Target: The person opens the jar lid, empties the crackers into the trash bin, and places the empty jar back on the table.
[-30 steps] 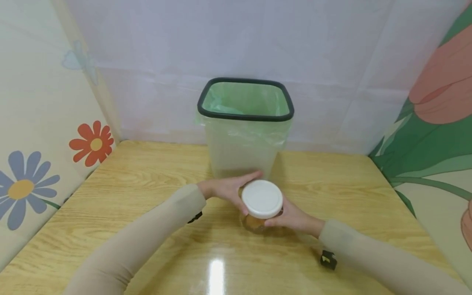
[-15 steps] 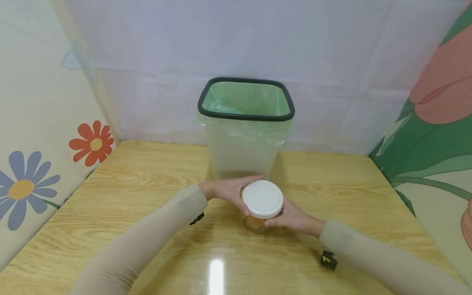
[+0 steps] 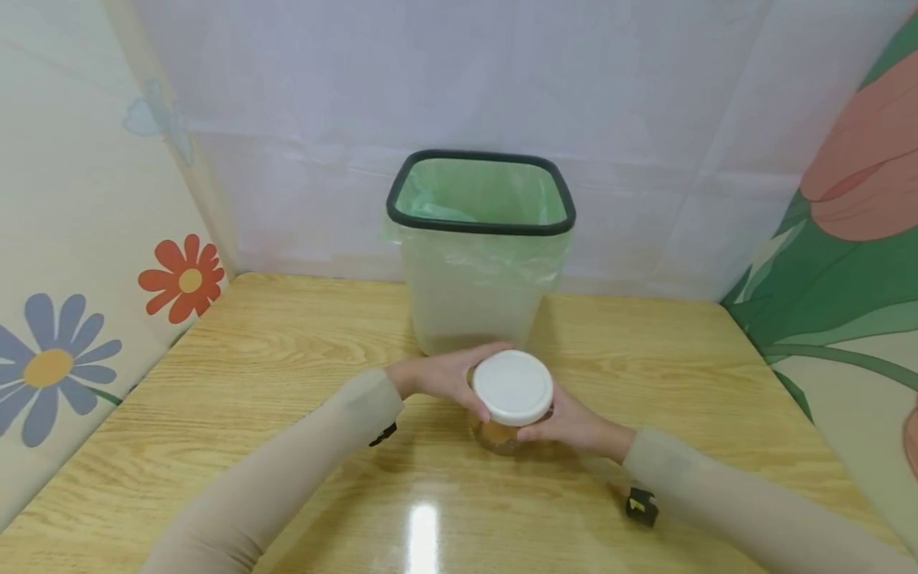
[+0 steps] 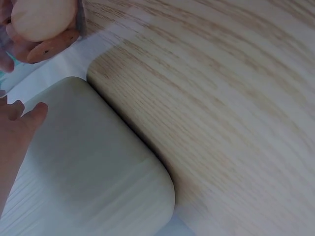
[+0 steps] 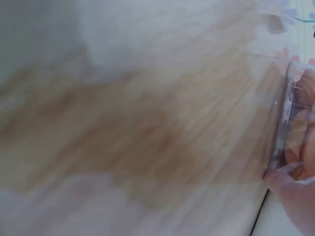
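Note:
A clear jar (image 3: 498, 437) with a round white lid (image 3: 512, 387) is between my two hands, in front of the bin. Light brown cookies (image 4: 44, 22) show through its wall in the left wrist view, as do more cookies (image 5: 301, 135) at the right edge of the right wrist view. From the left, my left hand (image 3: 446, 380) grips the jar just below the lid, thumb at the front and fingers behind. Opposite it, my right hand (image 3: 570, 422) holds the right side, its thumb at the front. The jar hides part of the fingers of both hands.
Behind the hands a pale waste bin (image 3: 473, 295) with a dark rim and green liner stands on the wooden table (image 3: 301, 335). A white cloth (image 3: 301, 96) hangs at the back. Flower-printed panels (image 3: 72, 239) border the sides.
My left hand's upper finger has come down slightly closer to the lid. The jar and the right hand keep their places on the table, and the view has shifted a little.

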{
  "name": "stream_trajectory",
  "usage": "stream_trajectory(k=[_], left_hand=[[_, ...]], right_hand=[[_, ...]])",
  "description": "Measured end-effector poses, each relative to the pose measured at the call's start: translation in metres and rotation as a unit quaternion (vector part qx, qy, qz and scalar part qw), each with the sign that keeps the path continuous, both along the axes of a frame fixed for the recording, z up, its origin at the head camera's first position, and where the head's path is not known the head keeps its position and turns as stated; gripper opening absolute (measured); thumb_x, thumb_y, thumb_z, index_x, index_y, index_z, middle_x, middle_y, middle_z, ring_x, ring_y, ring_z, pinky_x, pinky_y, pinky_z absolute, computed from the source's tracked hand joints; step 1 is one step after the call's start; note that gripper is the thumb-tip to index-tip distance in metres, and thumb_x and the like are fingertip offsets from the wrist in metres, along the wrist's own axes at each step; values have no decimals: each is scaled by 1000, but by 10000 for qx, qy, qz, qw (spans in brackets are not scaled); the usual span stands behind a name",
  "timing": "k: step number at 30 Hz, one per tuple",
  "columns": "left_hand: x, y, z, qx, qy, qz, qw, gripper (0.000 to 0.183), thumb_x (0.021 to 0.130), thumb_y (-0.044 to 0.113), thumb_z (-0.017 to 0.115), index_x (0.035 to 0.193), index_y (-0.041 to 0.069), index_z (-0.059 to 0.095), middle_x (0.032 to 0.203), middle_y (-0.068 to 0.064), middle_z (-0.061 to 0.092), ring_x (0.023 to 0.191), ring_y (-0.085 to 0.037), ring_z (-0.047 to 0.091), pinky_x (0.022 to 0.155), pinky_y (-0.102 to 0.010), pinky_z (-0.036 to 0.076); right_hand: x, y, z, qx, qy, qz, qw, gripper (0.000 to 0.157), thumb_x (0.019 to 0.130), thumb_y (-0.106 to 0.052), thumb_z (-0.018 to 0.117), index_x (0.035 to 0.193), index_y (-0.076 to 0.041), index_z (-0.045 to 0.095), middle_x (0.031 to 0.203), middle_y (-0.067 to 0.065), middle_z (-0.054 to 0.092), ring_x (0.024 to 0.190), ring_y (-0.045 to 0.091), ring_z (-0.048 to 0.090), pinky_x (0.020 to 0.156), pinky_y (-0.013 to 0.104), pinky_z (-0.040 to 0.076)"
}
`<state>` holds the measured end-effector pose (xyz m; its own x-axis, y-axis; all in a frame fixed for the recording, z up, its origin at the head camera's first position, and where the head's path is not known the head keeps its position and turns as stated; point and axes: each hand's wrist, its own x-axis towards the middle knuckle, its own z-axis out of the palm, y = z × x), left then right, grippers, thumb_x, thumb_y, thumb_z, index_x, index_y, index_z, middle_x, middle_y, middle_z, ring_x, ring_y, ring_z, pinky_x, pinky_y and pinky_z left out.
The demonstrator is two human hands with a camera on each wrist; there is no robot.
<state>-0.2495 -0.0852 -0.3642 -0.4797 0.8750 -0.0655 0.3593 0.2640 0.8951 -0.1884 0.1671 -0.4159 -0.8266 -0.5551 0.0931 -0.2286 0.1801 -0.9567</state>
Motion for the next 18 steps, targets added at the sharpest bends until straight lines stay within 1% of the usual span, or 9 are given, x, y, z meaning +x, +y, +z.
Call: stream_trajectory(k=[3,6,9,11,13,18], left_hand=[[0,1,0,20,38,-44,10000,129,70,44,91,158,-3,10,157,-22,33,145,-33,32,122,-49,20],[0,1,0,-9,59,-64,10000,137,66,57,89,158,-3,9,158,-22,31,146,-33,30,123,-49,18],[1,1,-1,4,14,-94,10000,143,61,65,87,159,-3,7,159,-23,29,147,-34,27,123,-51,15],[1,0,-1,34,-7,-106,9999,145,59,68,85,159,-2,7,159,-22,29,147,-34,27,123,-51,15],[1,-1,-2,89,-14,-127,9999,144,60,68,86,158,-3,7,158,-22,31,146,-34,29,123,-52,16],[2,-1,-1,119,49,-143,9998,143,61,68,84,158,-3,8,157,-22,32,145,-33,31,122,-51,18]], right_hand=[[-1,1,0,-87,100,41,9999,118,75,-38,90,152,10,14,147,34,37,135,42,38,115,63,21],[-3,1,-2,-199,279,134,9993,122,72,-48,89,151,11,17,145,34,40,133,38,42,115,64,20],[-5,0,-3,-314,372,245,9985,122,71,-51,88,151,9,19,145,33,40,133,36,43,115,65,21],[-6,-2,-2,-380,343,238,9984,121,71,-47,90,151,10,20,144,33,41,132,38,43,115,66,21],[-6,-3,-1,-428,302,213,9984,118,71,-42,91,150,10,20,144,34,40,132,41,43,115,66,21],[-5,-5,-1,-430,238,96,9987,115,71,-31,93,150,11,21,144,34,40,132,39,43,115,64,22]])
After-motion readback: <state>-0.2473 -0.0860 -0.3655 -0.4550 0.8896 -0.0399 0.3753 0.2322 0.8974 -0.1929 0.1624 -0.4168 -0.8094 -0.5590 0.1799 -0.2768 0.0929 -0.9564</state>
